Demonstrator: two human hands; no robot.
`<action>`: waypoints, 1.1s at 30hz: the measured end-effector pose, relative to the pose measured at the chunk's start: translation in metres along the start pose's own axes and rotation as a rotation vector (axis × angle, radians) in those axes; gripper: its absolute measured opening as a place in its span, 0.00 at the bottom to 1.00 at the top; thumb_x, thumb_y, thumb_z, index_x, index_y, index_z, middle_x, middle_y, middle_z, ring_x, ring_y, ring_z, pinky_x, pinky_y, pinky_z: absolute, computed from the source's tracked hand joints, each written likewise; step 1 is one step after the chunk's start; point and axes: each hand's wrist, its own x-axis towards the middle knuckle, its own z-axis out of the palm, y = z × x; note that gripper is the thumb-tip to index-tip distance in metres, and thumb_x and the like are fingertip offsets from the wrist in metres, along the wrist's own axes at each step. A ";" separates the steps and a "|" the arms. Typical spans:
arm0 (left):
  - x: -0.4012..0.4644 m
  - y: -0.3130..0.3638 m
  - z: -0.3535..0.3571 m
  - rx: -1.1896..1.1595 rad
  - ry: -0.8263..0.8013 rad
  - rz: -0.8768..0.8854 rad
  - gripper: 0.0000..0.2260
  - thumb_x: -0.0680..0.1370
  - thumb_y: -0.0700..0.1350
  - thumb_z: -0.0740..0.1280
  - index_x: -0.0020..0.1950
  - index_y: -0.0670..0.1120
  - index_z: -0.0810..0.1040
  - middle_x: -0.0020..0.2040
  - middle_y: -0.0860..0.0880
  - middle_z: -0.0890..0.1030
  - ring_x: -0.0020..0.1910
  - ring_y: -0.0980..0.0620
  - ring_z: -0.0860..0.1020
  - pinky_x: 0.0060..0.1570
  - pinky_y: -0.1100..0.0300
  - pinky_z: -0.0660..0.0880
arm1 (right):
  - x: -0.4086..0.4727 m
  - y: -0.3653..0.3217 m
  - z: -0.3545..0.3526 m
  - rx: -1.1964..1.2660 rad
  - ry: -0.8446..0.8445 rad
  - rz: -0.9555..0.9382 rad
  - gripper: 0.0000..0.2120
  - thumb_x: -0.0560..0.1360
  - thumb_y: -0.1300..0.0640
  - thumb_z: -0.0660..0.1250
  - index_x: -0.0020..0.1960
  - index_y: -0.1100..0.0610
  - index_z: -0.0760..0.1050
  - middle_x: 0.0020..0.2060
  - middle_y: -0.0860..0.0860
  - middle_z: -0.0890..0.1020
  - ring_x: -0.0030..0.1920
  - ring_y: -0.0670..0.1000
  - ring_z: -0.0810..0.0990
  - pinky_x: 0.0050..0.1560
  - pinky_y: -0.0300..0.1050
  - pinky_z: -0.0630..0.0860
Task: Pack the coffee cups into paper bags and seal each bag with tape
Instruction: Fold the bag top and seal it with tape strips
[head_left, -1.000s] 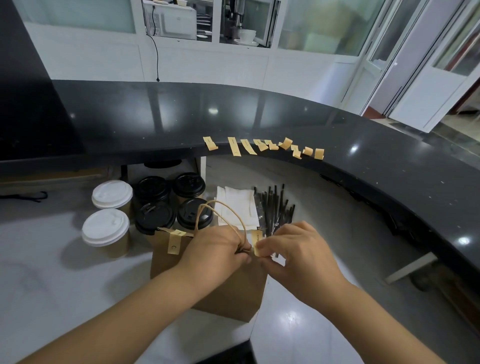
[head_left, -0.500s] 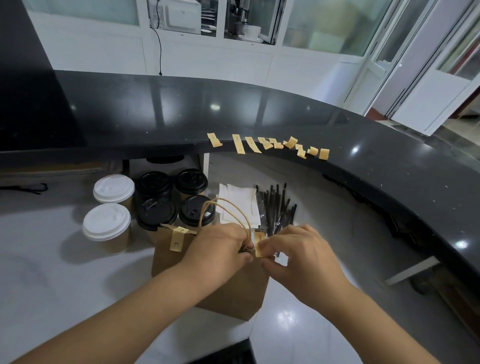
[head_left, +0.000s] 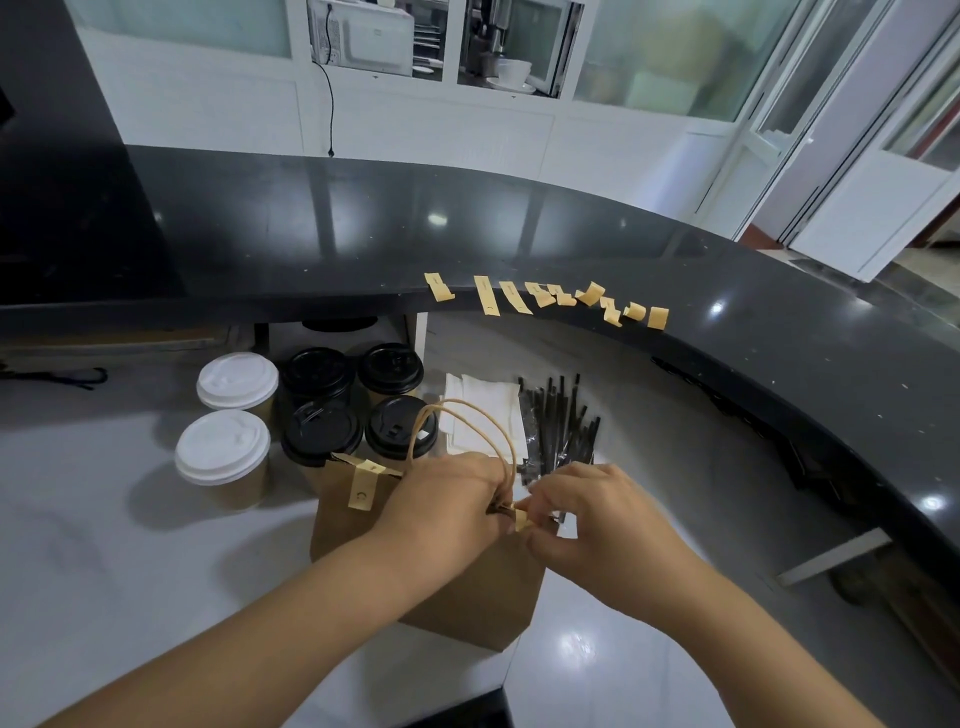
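Two hands at the bag's mouth: left hand (head_left: 447, 506) clamped over the top of the paper bag (head_left: 467, 597), pinching it closed so tape can bridge it; right hand (head_left: 592, 519) nipping a tape strip (head_left: 521, 518) at the rim. One strip (head_left: 362, 488) already stuck on. Behind the bag, six cups: four black-lidded (head_left: 322, 431), two white-lidded (head_left: 223, 454). Roughly ten spare strips (head_left: 545, 299) lined along the counter (head_left: 779, 338) edge, within reach.

Both hands press tape strip (head_left: 521, 518) onto paper bag (head_left: 467, 597).
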 end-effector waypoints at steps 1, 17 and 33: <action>0.000 0.000 0.000 0.005 -0.004 0.005 0.06 0.74 0.50 0.68 0.49 0.51 0.79 0.48 0.53 0.78 0.48 0.53 0.76 0.50 0.58 0.73 | 0.000 0.001 0.001 0.020 -0.014 0.003 0.07 0.73 0.50 0.67 0.38 0.45 0.71 0.40 0.41 0.77 0.45 0.39 0.72 0.49 0.30 0.61; 0.004 -0.003 -0.001 -0.021 -0.103 0.036 0.13 0.75 0.46 0.64 0.55 0.60 0.79 0.48 0.57 0.82 0.49 0.58 0.77 0.49 0.64 0.72 | -0.010 0.004 0.014 0.031 0.162 0.023 0.03 0.68 0.48 0.71 0.37 0.45 0.78 0.39 0.39 0.80 0.51 0.39 0.73 0.52 0.30 0.62; 0.009 -0.006 -0.007 0.032 -0.228 0.043 0.12 0.79 0.49 0.62 0.58 0.58 0.79 0.55 0.57 0.81 0.57 0.57 0.76 0.56 0.62 0.72 | -0.025 0.008 0.057 -0.391 0.723 -0.270 0.06 0.74 0.55 0.69 0.39 0.54 0.82 0.31 0.47 0.76 0.37 0.51 0.66 0.41 0.44 0.64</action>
